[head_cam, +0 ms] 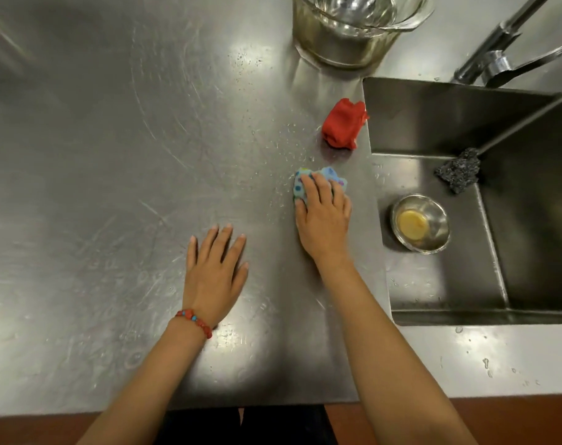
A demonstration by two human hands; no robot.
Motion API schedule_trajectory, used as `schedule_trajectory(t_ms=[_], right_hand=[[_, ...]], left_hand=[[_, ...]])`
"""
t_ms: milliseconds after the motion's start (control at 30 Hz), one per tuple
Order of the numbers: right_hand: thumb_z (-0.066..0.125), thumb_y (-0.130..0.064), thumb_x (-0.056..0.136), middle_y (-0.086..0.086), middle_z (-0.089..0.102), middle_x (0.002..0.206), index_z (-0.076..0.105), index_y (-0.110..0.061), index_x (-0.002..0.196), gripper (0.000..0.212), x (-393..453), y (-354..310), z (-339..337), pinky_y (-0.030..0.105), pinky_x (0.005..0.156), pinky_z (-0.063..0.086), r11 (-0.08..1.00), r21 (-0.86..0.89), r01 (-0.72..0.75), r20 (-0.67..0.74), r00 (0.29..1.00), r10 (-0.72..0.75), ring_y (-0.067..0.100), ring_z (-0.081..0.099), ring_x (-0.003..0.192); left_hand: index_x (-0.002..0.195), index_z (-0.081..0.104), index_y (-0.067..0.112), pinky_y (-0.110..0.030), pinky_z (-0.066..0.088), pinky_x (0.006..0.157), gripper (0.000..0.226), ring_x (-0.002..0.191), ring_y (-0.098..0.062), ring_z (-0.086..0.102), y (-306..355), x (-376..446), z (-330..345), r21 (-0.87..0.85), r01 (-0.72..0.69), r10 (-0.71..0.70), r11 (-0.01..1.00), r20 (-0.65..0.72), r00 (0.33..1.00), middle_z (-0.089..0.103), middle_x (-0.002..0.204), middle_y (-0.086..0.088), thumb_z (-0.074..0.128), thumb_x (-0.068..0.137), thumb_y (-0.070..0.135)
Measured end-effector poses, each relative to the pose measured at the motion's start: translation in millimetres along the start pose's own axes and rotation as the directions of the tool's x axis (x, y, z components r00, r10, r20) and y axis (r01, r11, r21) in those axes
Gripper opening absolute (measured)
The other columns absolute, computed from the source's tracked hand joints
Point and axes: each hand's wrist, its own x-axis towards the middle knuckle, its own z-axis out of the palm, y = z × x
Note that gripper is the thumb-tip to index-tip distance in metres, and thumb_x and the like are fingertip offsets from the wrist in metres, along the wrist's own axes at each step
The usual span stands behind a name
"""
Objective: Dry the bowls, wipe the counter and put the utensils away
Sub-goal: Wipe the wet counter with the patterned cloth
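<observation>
The steel tabletop is speckled with water droplets beside the sink, which holds a small steel bowl. The right hand presses a dotted blue cloth onto it, fingers curled over the cloth; the left hand lies flat, fingers spread, holding nothing.

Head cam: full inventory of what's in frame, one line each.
counter: 1, brushed steel, spans the frame, water droplets near the cloths
sink: 1, steel basin, right side
faucet: 1, chrome, top right behind the sink
glass container: 1, clear, top centre on the counter
red cloth: 1, bunched, on the counter by the sink's left edge
patterned cloth: 1, blue with coloured dots, on the counter under the right hand
scouring pad: 1, dark grey, in the sink
small bowl: 1, steel with something yellow inside, in the sink
bracelet: 1, red with blue beads, left wrist
left hand: flat on the counter, empty
right hand: pressing on the patterned cloth
</observation>
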Motion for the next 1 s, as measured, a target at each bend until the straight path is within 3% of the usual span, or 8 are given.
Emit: schedule_trajectory(t_ms=[233, 333, 400, 500, 600, 700, 867, 1000], right_hand=[[0.061, -0.026, 0.085, 0.005, 0.049, 0.138, 0.048, -0.021, 0.132, 0.049, -89, -18, 14, 0.050, 0.098, 0.041, 0.987, 0.041, 0.155, -0.051, 0.987, -0.153, 0.032, 0.044, 0.128], [0.059, -0.027, 0.084, 0.003, 0.055, 0.133, 0.053, -0.022, 0.127, 0.044, -70, -21, 14, 0.047, 0.094, 0.045, 0.977, 0.004, 0.213, -0.086, 0.974, -0.212, 0.030, 0.050, 0.122], [0.054, -0.029, 0.085, 0.003, 0.056, 0.132, 0.055, -0.021, 0.126, 0.041, -30, -23, 11, 0.044, 0.095, 0.042, 0.975, 0.001, 0.223, -0.099, 0.970, -0.222, 0.030, 0.050, 0.123], [0.048, -0.030, 0.090, 0.001, 0.045, 0.142, 0.047, -0.023, 0.133, 0.043, 40, -33, 11, 0.043, 0.102, 0.030, 0.992, 0.056, 0.116, -0.041, 0.993, -0.114, 0.028, 0.035, 0.133], [0.039, -0.035, 0.094, -0.004, 0.034, 0.148, 0.035, -0.027, 0.139, 0.046, 93, -42, 13, 0.040, 0.106, 0.021, 0.997, -0.023, 0.070, -0.012, 0.997, -0.071, 0.023, 0.024, 0.138], [0.039, -0.034, 0.094, -0.003, 0.034, 0.149, 0.035, -0.025, 0.140, 0.046, 87, -44, 15, 0.041, 0.106, 0.022, 0.997, 0.011, 0.073, -0.043, 0.996, -0.073, 0.024, 0.026, 0.138], [0.044, -0.033, 0.090, 0.003, 0.054, 0.134, 0.054, -0.019, 0.127, 0.041, 33, -46, 18, 0.043, 0.097, 0.039, 0.975, 0.027, 0.219, -0.127, 0.969, -0.214, 0.029, 0.048, 0.124], [0.038, -0.036, 0.094, -0.002, 0.037, 0.147, 0.038, -0.025, 0.139, 0.046, 104, -44, 15, 0.039, 0.106, 0.024, 0.987, -0.017, 0.158, -0.018, 0.987, -0.158, 0.024, 0.030, 0.136]], left_hand=[[0.125, 0.053, 0.005, -0.062, 0.022, 0.104, 0.053, 0.128, -0.042, 0.038, -21, 37, -15, -0.060, 0.102, -0.105, 0.993, -0.051, 0.993, 0.047, 0.136, -0.022, 0.032, 0.088, 0.036], [0.126, 0.052, 0.005, -0.062, 0.021, 0.104, 0.047, 0.129, -0.042, 0.037, -30, 47, -14, -0.059, 0.135, -0.138, 0.989, -0.050, 0.989, 0.046, 0.137, -0.022, 0.042, 0.088, 0.029], [0.126, 0.052, 0.005, -0.062, 0.022, 0.104, 0.046, 0.129, -0.042, 0.037, -32, 49, -13, -0.042, 0.139, -0.141, 0.989, -0.036, 0.989, 0.046, 0.137, -0.022, 0.041, 0.088, 0.029], [0.126, 0.052, 0.005, -0.061, 0.023, 0.103, 0.053, 0.127, -0.042, 0.039, -33, 49, -11, -0.024, 0.125, -0.125, 0.992, -0.019, 0.992, 0.048, 0.135, -0.022, 0.031, 0.089, 0.035], [0.124, 0.054, 0.005, -0.061, 0.023, 0.103, 0.055, 0.126, -0.042, 0.041, -34, 50, -11, -0.023, 0.127, -0.128, 0.992, -0.031, 0.991, 0.050, 0.133, -0.022, 0.029, 0.088, 0.037], [0.125, 0.053, 0.006, -0.058, 0.020, 0.105, 0.055, 0.127, -0.041, 0.040, -34, 52, -11, -0.037, 0.144, -0.145, 0.989, -0.027, 0.989, 0.049, 0.134, -0.021, 0.029, 0.088, 0.038], [0.125, 0.054, 0.005, -0.060, 0.021, 0.104, 0.049, 0.126, -0.042, 0.041, -47, 73, -16, -0.042, 0.177, -0.180, 0.983, -0.071, 0.981, 0.049, 0.134, -0.022, 0.038, 0.087, 0.033], [0.123, 0.055, 0.005, -0.063, 0.023, 0.102, 0.047, 0.126, -0.043, 0.041, -62, 89, -16, -0.032, 0.204, -0.206, 0.978, -0.101, 0.973, 0.050, 0.133, -0.023, 0.044, 0.086, 0.032]])
